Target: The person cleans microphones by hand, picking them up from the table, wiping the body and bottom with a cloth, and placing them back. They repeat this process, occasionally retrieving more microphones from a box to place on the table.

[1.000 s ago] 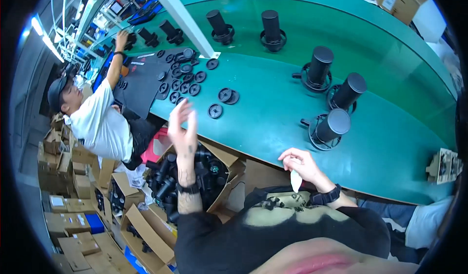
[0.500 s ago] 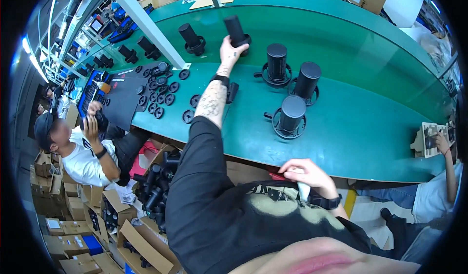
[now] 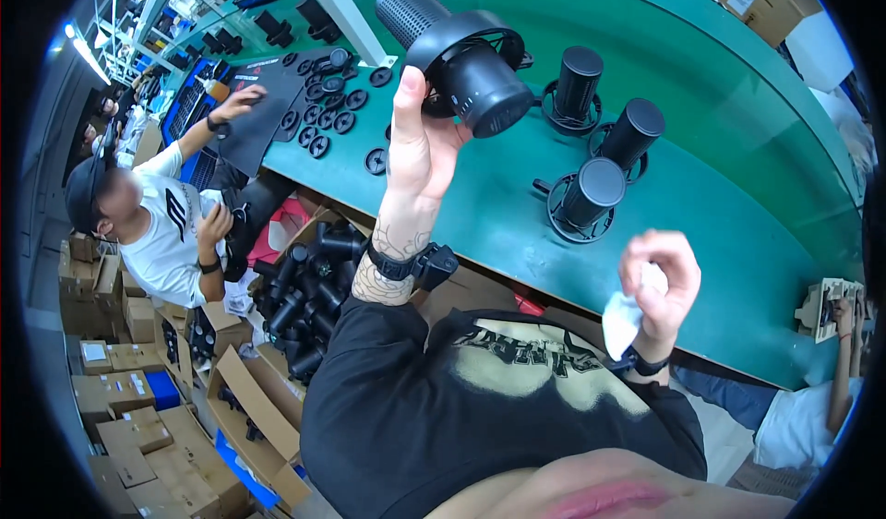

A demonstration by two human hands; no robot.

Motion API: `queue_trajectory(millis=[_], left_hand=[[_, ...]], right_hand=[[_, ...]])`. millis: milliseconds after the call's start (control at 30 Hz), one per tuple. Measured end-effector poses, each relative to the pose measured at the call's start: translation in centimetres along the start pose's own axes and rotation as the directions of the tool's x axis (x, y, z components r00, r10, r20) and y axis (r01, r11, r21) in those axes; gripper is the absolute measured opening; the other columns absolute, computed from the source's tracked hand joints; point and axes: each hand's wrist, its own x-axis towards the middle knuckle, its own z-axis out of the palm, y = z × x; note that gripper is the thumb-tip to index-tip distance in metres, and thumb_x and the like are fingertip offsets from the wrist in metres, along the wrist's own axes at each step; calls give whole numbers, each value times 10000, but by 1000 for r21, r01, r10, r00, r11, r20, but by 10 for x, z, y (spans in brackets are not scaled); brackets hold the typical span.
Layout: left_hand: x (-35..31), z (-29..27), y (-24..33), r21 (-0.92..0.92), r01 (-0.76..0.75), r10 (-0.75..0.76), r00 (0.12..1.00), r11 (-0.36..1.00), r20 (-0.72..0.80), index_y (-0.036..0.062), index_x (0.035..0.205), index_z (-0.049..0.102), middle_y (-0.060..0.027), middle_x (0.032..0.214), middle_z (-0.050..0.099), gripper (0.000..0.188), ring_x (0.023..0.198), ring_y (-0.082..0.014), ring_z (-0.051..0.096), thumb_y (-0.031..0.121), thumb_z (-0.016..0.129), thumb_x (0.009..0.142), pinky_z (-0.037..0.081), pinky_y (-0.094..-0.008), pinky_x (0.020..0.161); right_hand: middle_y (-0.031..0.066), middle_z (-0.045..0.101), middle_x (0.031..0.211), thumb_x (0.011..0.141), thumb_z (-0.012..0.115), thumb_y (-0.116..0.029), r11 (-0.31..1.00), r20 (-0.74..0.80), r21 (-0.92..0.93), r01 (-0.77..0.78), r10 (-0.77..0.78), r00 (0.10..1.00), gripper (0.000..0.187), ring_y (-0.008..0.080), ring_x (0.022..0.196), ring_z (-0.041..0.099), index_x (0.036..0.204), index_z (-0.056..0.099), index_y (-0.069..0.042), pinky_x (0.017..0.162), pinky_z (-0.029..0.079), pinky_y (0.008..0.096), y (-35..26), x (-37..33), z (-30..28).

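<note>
Raised over the bench, my left hand (image 3: 417, 145) is closed around a black microphone (image 3: 484, 90) with a perforated barrel and a round shock-mount ring. It is tilted, its smooth end toward me. My right hand (image 3: 666, 274), at chest height off the bench edge, pinches a white cloth (image 3: 622, 323) that hangs below the fingers. Three similar black microphones stand upright in their ring mounts on the green bench: a far one (image 3: 579, 85), a middle one (image 3: 632, 136) and a near one (image 3: 591, 201).
Several black round parts (image 3: 318, 145) lie on the bench (image 3: 498, 214) at left, by a metal post (image 3: 346, 11). A co-worker (image 3: 157, 233) sits at left. Below the bench edge, a carton holds black cylinders (image 3: 309, 298). Another person's hand (image 3: 843, 314) holds a light-coloured part at far right.
My left hand has lifted the microphone from the back of the bench and brought it nearer, tilting it. My right hand has risen with the cloth. The co-worker at left now reaches toward the bench.
</note>
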Motion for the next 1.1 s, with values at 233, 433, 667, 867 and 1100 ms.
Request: queue_trajectory(millis=[233,433,667,867,1100], left_hand=[[-26,8,7,17,-69,69,998,997,1,58,1361,355,-139,1290,480,807,1196,-270,477,617,544,811,401,-463,1008],[-41,11,8,-413,250,-247,967,876,62,98,1345,388,-116,1286,489,803,1177,-261,490,674,502,797,458,-452,942],[-57,2,5,-627,383,-346,920,679,187,67,1261,474,-129,1189,556,775,1104,-248,550,699,439,812,536,-413,835],[-66,15,13,-673,364,-411,906,644,97,62,1247,485,-119,1181,563,773,1104,-245,551,701,425,816,541,-406,822],[-85,27,-9,-700,356,-406,908,619,103,49,1213,518,-99,1209,552,758,1120,-238,538,695,395,836,437,-409,949]], right_hand=[[89,607,993,621,822,-145,832,-17,-551,57,-80,997,715,83,589,514,1252,498,-54,547,450,211,-11,63,72],[85,618,968,626,824,-149,853,61,-499,150,-138,988,709,92,584,514,1251,504,-56,540,454,219,-8,63,86],[46,607,854,659,795,-121,870,1,-484,97,-111,994,644,77,589,503,1235,517,-48,549,437,205,-3,61,89],[89,568,945,729,722,-114,923,-67,-235,304,-328,942,502,112,793,520,1185,532,-27,670,450,256,0,64,77],[197,534,1125,734,640,-92,580,180,-508,637,-652,737,507,251,1073,499,1197,464,16,859,422,345,-3,74,102]])
